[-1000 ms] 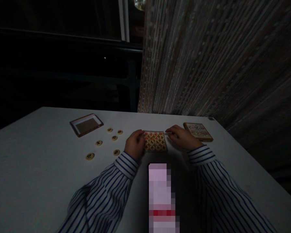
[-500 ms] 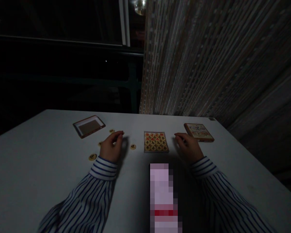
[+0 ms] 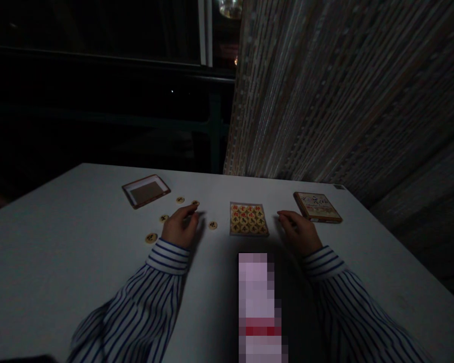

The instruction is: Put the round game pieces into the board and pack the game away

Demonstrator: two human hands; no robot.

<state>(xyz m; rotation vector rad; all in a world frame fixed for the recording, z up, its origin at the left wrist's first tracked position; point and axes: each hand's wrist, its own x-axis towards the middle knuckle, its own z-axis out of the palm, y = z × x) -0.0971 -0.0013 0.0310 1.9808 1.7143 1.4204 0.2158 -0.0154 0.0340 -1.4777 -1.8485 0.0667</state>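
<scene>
Left hand (image 3: 178,227) (half-curled) among discs (image 3: 212,225)

The left hand (image 3: 177,228) has its fingertips at a loose disc (image 3: 195,202) toward the tabletop's (image 3: 79,252) far edge; I can't tell whether they touch. The right hand (image 3: 300,233) curls beside a tray (image 3: 249,220) of round pieces. A patterned box (image 3: 318,206) lies near the far right corner.

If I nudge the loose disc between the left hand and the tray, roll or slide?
Likely slides: the disc lies flat on the table. Probably won't tip, as it looks low and wide. May skid easily, since the table looks smooth.
</scene>
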